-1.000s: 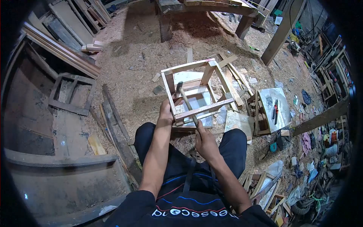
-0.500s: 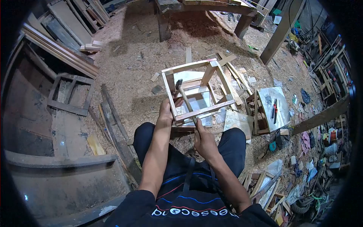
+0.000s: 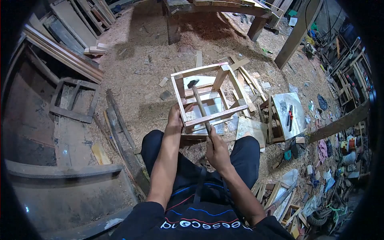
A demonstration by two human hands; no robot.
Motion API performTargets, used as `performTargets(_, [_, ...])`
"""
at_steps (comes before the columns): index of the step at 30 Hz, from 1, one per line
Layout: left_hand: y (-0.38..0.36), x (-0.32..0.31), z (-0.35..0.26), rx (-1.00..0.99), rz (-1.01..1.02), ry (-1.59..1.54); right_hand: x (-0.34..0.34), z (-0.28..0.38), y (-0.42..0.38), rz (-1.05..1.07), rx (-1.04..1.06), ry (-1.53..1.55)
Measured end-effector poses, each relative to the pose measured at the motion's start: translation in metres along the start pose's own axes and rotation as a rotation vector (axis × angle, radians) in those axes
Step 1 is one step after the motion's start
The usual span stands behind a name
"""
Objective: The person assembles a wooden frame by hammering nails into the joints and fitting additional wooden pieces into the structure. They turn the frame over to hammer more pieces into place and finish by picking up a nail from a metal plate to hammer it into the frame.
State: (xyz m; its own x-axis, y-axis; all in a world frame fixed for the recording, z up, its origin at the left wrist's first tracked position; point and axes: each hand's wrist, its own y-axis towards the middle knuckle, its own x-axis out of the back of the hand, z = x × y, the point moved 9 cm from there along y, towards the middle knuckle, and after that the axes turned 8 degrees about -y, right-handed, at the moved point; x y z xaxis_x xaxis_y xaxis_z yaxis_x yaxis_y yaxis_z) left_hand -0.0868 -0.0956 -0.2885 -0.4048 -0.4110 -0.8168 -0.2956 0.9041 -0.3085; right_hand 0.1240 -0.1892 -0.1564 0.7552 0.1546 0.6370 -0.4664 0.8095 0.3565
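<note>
A wooden box frame (image 3: 218, 116) of pale bars stands in front of my knees, its top side facing me. My left hand (image 3: 175, 117) is closed around the frame's near left corner, fingers reaching inside past the left bar. In my right hand (image 3: 218, 150) is a hammer (image 3: 202, 103), gripped low on its wooden handle. The handle slants over the front bar, and the dark head lies over the frame's opening toward the far left. A pale board shows through the frame.
To the right, pliers with red handles (image 3: 291, 118) lie on a light-topped wooden stool (image 3: 282, 104). Wood strips (image 3: 252, 84) and shavings litter the floor behind the frame. A heavy bench (image 3: 216, 9) stands at the back. Large wooden panels (image 3: 72, 184) occupy the left side.
The hammer head has shifted slightly right and away from me, with my right hand turning a little. My left hand and the frame stay nearly in place.
</note>
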Motion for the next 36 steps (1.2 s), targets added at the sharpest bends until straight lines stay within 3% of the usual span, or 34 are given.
performTargets(3, [0.002,0.004,0.001,0.006,-0.052,-0.025,-0.013,-0.016,-0.002,0.148,-0.150,-0.161])
performTargets(6, [0.001,0.000,0.002,0.067,-0.020,-0.084,-0.010,-0.018,-0.002,0.083,-0.128,-0.133])
performTargets(18, [-0.009,-0.010,-0.004,-0.004,-0.006,-0.039,0.002,-0.001,-0.006,-0.090,0.020,0.009])
performTargets(21, [-0.005,-0.006,-0.001,0.018,-0.014,-0.060,-0.011,-0.014,-0.003,0.069,-0.062,-0.071])
performTargets(27, [-0.002,0.001,0.000,0.025,-0.008,-0.022,0.005,0.000,0.001,-0.063,-0.007,0.027])
performTargets(30, [0.002,0.004,0.005,0.016,0.002,-0.069,-0.010,-0.009,0.000,0.083,-0.033,-0.089])
performTargets(36, [-0.009,-0.006,0.000,0.005,0.032,-0.052,0.008,-0.008,-0.005,0.003,-0.088,-0.002])
